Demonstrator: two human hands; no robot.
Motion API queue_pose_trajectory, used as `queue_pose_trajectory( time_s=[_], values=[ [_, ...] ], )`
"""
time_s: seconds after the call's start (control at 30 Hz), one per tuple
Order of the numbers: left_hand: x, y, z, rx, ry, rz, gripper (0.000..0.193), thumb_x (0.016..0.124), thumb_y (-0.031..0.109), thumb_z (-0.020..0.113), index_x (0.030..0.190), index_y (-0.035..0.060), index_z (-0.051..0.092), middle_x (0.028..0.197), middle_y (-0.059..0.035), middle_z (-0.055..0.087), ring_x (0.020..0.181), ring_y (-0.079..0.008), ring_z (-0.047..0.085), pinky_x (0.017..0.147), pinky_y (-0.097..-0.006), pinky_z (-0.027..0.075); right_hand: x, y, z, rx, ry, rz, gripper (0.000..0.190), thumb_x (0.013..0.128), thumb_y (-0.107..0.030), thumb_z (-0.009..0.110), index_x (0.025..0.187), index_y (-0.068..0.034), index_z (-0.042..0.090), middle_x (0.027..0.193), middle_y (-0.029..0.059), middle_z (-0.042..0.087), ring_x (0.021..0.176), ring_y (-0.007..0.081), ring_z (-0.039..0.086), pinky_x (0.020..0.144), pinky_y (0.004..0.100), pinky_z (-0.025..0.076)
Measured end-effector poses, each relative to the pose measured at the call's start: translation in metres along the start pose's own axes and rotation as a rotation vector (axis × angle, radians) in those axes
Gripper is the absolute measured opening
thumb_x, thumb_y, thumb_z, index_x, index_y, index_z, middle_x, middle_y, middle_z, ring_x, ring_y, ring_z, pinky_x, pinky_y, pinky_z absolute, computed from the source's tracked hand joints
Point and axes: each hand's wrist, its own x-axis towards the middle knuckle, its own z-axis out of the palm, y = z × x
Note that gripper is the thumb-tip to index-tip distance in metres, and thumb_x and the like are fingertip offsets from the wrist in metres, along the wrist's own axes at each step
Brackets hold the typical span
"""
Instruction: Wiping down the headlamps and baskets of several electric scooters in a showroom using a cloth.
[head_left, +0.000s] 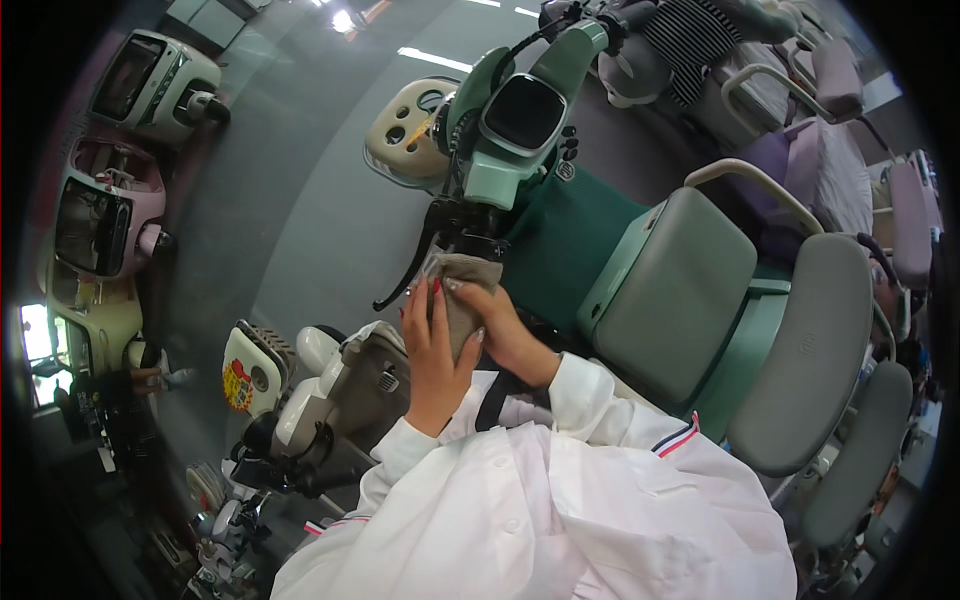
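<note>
A tan fabric cover or cloth (466, 300) wraps the near handlebar grip of a green electric scooter. My left hand (436, 337) lies along its left side, fingers pointing up the picture and bent round it. From the right, my right hand (499, 319) presses on it with thumb and fingers. Clear plastic (433, 259) shows at its upper left edge. A black brake lever (405, 277) sticks out to the left of the cloth. Beyond the grip are the scooter's dark display (526, 112) and its pale green housing (493, 180).
The scooter's grey seat (679, 300) and backrest (802, 352) stand at the right. A cream front basket (409, 131) is beyond the handlebar. Another scooter (300, 405) stands at the lower left, and several small vehicles line the far left, with a person's legs (150, 379) near them.
</note>
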Motion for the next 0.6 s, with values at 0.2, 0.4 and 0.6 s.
queue_pose_trajectory(
  time_s=[0.2, 0.4, 0.6],
  values=[
    [-0.026, -0.010, -0.014, -0.385, -0.167, -0.025, 0.069, 0.079, 0.011, 0.049, 0.140, -0.0051, 0.021, 0.145, -0.0224, 0.020, 0.134, -0.0384, 0.019, 0.109, -0.0438, 0.016, -0.040, 0.038, 0.006, -0.274, 0.175, -0.076, 0.034, 0.086, -0.018, 0.061, 0.115, -0.003, 0.054, 0.107, 0.0055, 0.060, 0.098, 0.0127, 0.056, 0.085, 0.0261, 0.044],
    [-0.028, -0.009, -0.020, -0.774, -0.203, -0.203, 0.079, 0.067, 0.005, 0.043, 0.141, -0.0045, 0.018, 0.145, -0.0204, 0.024, 0.135, -0.0307, 0.023, 0.111, -0.0380, 0.015, -0.064, 0.039, 0.020, -0.322, 0.261, 0.197, 0.036, 0.084, -0.018, 0.061, 0.115, -0.001, 0.052, 0.109, 0.0061, 0.058, 0.099, 0.0130, 0.055, 0.086, 0.0277, 0.043],
    [0.014, -0.002, -0.033, -0.680, -0.217, -0.009, 0.057, 0.080, 0.010, 0.054, 0.134, -0.0010, 0.038, 0.139, -0.0172, 0.036, 0.129, -0.0309, 0.034, 0.107, -0.0368, 0.026, -0.063, 0.025, 0.014, -0.191, 0.241, 0.164, 0.041, 0.089, -0.032, 0.056, 0.119, -0.005, 0.050, 0.109, 0.0057, 0.058, 0.098, 0.0127, 0.056, 0.083, 0.0257, 0.044]
  ],
)
